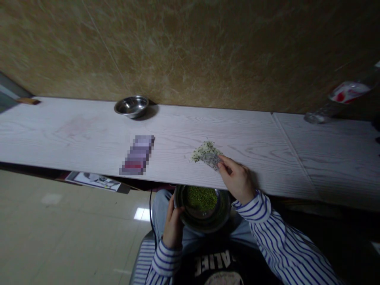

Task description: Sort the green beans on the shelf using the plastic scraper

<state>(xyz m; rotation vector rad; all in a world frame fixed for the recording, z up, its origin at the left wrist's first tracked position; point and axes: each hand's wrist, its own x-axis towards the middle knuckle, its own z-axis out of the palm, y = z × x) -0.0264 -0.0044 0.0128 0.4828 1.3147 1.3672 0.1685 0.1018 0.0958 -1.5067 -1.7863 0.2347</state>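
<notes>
Metal bowl [208, 226] gripped in left hand [173, 225], outstretched right hand [237, 179] pinches a grey piece [211, 160].

The white wood-grain tabletop [181, 126] extends before the tan marbled wall [178, 51]. Rear left: round silver metal bowl [134, 114]. In front of it: purple rectangular item [138, 155], pixelated. Right of this item: loose white-and-green heap [208, 148]. Far right, rear: clear plastic bottle [347, 93]. Below the front edge: dark round bowl [204, 226], containing small green grains [202, 198].
</notes>
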